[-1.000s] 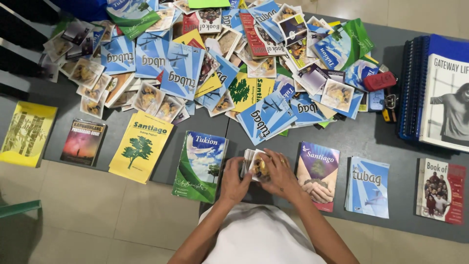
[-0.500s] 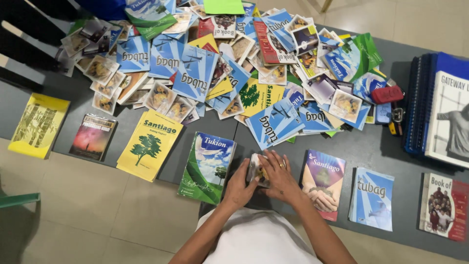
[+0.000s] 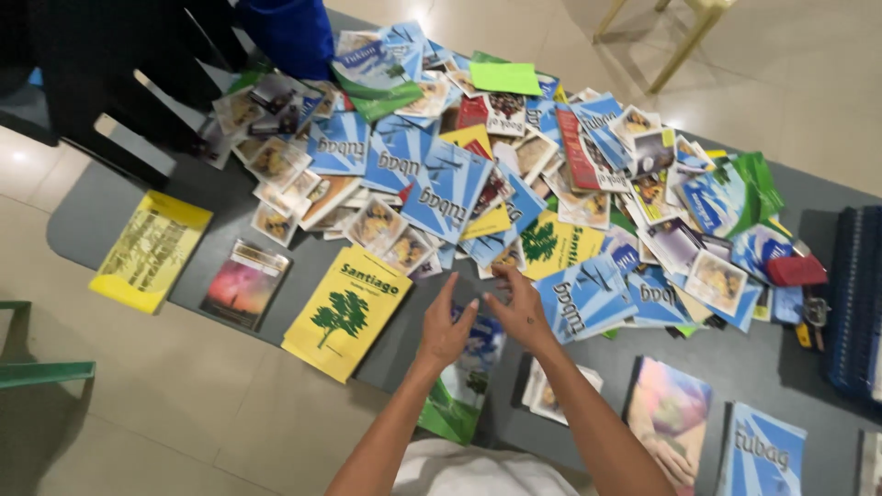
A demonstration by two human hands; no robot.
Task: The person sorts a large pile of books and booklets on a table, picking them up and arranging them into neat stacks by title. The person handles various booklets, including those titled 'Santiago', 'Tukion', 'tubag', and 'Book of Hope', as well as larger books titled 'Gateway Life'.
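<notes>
My left hand (image 3: 447,331) and my right hand (image 3: 519,312) hover side by side with fingers spread, holding nothing, at the near edge of a big heap of blue booklets (image 3: 446,193) and small picture cards. A green-and-blue booklet (image 3: 459,395) lies under my left wrist. Beside my right forearm a small stack of cards (image 3: 551,393) rests on the grey table (image 3: 92,216). A yellow booklet with a green tree (image 3: 342,312) lies just left of my left hand.
A dark booklet with a pink cover (image 3: 243,285) and a yellow leaflet (image 3: 149,253) lie at the left. Two more booklets (image 3: 666,418) lie near right, a red pouch (image 3: 795,271) and spiral notebooks (image 3: 854,303) far right. A black chair (image 3: 110,83) stands behind.
My hands have let go of the small stack of cards, which now lies on the table, and have moved forward toward the heap with fingers spread. The view has tilted left.
</notes>
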